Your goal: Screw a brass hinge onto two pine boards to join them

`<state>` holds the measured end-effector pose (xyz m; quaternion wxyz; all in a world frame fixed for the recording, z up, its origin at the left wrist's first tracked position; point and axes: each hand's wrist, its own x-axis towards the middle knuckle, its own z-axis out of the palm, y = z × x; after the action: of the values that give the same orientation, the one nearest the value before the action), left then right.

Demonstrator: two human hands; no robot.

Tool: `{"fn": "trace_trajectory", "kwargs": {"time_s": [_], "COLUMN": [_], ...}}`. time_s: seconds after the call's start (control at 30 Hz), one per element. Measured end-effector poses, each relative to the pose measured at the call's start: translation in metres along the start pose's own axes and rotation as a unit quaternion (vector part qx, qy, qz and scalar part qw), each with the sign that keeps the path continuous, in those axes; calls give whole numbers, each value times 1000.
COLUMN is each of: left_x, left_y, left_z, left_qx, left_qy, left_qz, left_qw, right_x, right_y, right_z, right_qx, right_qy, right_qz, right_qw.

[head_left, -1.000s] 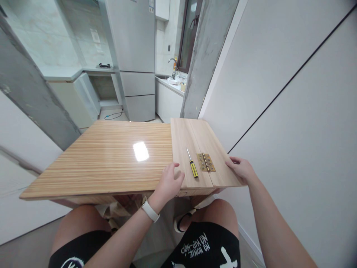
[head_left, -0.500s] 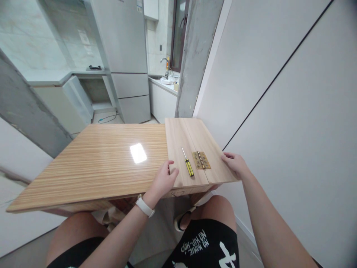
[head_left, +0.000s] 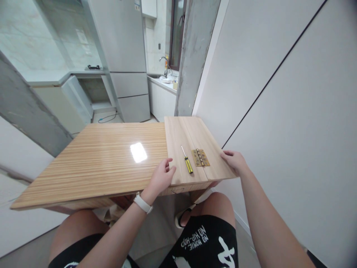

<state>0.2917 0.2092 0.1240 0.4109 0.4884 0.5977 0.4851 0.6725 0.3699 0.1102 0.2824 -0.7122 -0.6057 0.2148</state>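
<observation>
Two pale boards lie side by side at the right end of the striped wooden table (head_left: 111,160). A brass hinge (head_left: 200,158) lies across the seam between the left board (head_left: 178,134) and the right board (head_left: 213,160). Left of the hinge rests a screwdriver (head_left: 188,163) with a yellow and black handle. My left hand (head_left: 163,174), a white watch at its wrist, rests at the left board's near left edge with thumb and fingers apart. With thumb and fingers, my right hand (head_left: 234,162) grips the right board's outer edge.
A white panelled wall (head_left: 279,149) rises close to the right of the boards. Beyond the table stand a grey refrigerator (head_left: 128,83), a counter with a sink and tap (head_left: 164,65), and an open cabinet (head_left: 95,89). My knees are below the table's front edge.
The view has shifted slightly. Both hands keep nearly the same places at the boards' edges, and the hinge and screwdriver lie as before.
</observation>
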Motion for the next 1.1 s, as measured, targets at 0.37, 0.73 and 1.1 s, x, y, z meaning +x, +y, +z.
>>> {"fn": "trace_trajectory", "kwargs": {"time_s": [0.37,0.73,1.1], "left_x": [1,-20,-43], "left_y": [2,-8,-35], "left_z": [-6,-67,-156], "left_qx": [29,60,67], "left_qy": [24,74,144], "left_qz": [5,-6,-26], "left_qw": [999,995,987], "right_x": [-3,-40,-85], "right_y": [-7,-56,-130], "right_z": [2,41,96], "right_qx": [8,-30,-29], "right_qy": [-14,-54,-85], "right_qz": [-27,-121,-177], "right_qw": [1000,991,980]}}
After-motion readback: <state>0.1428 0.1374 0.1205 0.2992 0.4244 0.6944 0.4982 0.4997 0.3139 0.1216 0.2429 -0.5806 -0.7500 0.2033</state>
